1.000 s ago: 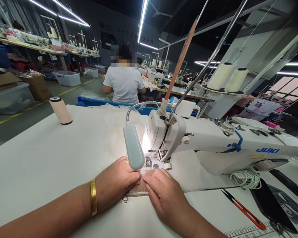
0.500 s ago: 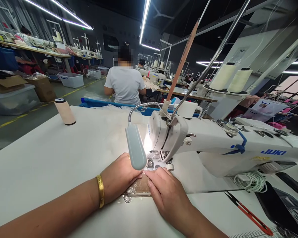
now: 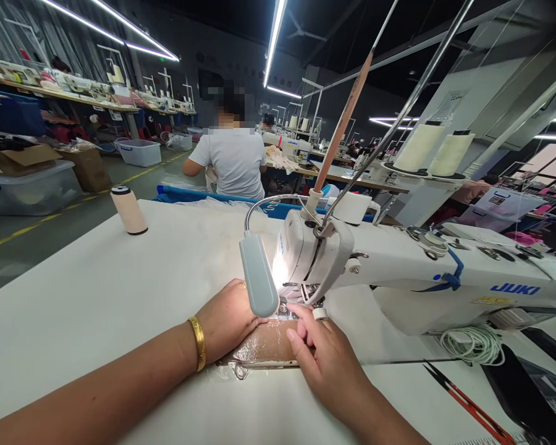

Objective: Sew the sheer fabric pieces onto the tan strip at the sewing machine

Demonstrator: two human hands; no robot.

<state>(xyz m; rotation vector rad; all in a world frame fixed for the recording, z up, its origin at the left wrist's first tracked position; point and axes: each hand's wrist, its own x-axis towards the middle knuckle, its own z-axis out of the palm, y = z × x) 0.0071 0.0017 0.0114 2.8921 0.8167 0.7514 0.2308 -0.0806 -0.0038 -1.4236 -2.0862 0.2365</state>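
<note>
A white sewing machine (image 3: 393, 253) stands on the table, its small grey lamp (image 3: 258, 278) lighting the needle area. Left of the presser foot (image 3: 283, 306), my left hand (image 3: 225, 318) rests with its fingertips at the edge of a shiny brown plate (image 3: 264, 343); the lamp hides most of its fingers. My right hand (image 3: 328, 349) is on the other side, index finger stretched up to the presser foot and thumb apart over the brown plate. Whatever lies under the foot is too small to make out. A metal loop (image 3: 241, 371) sits at the plate's front edge.
A peach thread cone (image 3: 130, 211) stands on the table's far left. At right lie red-handled thread snips (image 3: 472, 405), a coil of pale cord (image 3: 472, 342) and a black object (image 3: 514, 389). Ahead, a person in a white shirt (image 3: 236, 161) sits with their back to me.
My right hand has shifted: its index finger has gone from the plate up to the presser foot. More of the brown plate shows between my hands. The whole view has moved slightly.
</note>
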